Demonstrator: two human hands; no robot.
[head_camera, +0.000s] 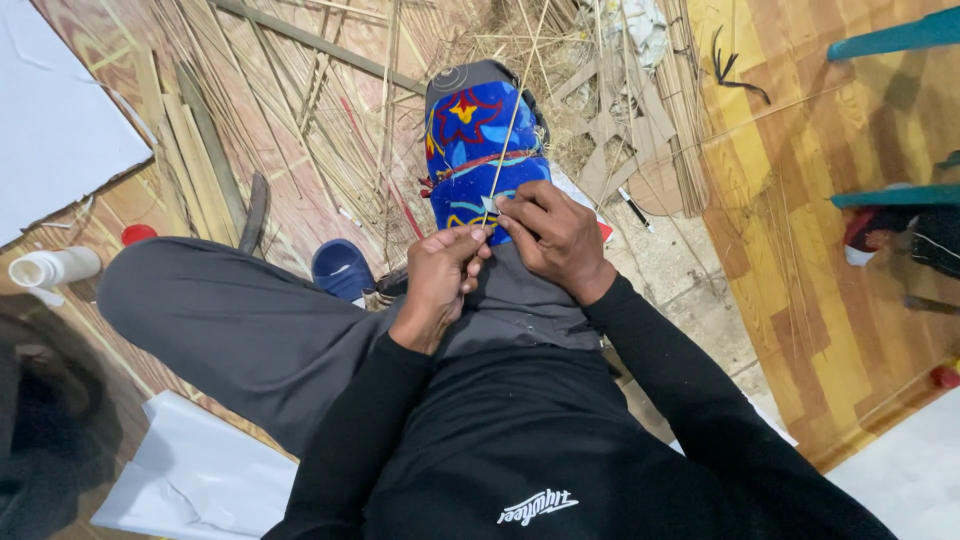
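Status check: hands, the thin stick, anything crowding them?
Left hand and right hand both pinching the thin stick over the blue patterned cloth on the knee. Loose reeds beyond, not interfering.

Loose bamboo strips crowd the floor ahead and to the left; the blue padded knee blocks the middle. Bare floor lies open to the right; white sheets lie at the near left.

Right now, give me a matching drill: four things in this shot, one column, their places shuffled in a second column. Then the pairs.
Things:
1. thin stick
2. blue cloth
3. white bottle
4. blue sandal

Places:
A. on the floor by the bent left knee
B. wrapped over the raised right knee
C. pinched between both hands' fingers
D. lying on its side at the left edge

Pairs: 1-C, 2-B, 3-D, 4-A
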